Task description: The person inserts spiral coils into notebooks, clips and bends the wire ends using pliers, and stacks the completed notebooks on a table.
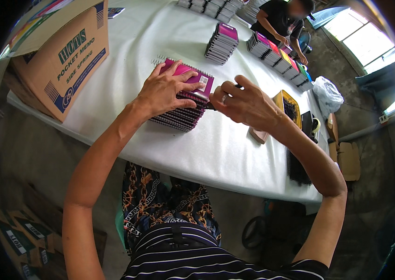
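Note:
A stack of purple-covered spiral notebooks stands near the front of the white-covered table, its wire coils showing along the edges. My left hand lies over the top cover with its fingers spread and its thumb low by the side of the stack. At the stack's right edge my right hand is closed around a thin dark tool. Most of that tool is hidden in my fingers, so its kind does not show. Below my right hand, a small brownish block rests on the table.
A large open cardboard box stands at the left. More notebook stacks are farther back. A co-worker handles colourful stacks at the far right. A yellow tray, black coils and a plastic bag lie along the right edge.

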Tool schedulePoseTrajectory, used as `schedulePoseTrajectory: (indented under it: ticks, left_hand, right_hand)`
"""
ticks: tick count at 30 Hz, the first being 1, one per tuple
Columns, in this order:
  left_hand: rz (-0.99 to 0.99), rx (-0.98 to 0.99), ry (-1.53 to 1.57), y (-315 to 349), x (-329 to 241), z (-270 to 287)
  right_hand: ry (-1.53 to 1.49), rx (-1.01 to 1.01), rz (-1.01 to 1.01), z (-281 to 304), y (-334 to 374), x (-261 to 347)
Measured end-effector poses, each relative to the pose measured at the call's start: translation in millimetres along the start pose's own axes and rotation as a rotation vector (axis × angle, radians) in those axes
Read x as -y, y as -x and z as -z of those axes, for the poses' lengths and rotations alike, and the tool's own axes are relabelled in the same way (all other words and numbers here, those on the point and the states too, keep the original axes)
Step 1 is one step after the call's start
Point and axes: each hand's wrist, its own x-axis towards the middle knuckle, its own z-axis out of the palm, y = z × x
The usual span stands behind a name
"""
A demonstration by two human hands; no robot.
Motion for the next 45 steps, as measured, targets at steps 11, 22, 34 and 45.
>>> schedulePoseTrajectory:
  ticks: [11,22,34,45]
  left_hand:
    - [0.003,-0.026,0.008,4,-1,4]
    - [0.013,-0.009,0.014,3,2,3]
    - [0.01,0.004,0.003,5,4,3]
    - [0.042,0.018,-0.03,3,2,0]
  right_hand:
    - [-0.103,-0.007,-0.182,13,-8,4]
    - [0.151,0.021,0.087,-6,-3,3]
    - [-0.237,0.54,-0.243,25,-29,38]
    - [-0.001,0.004,-0.05,-1,5,15]
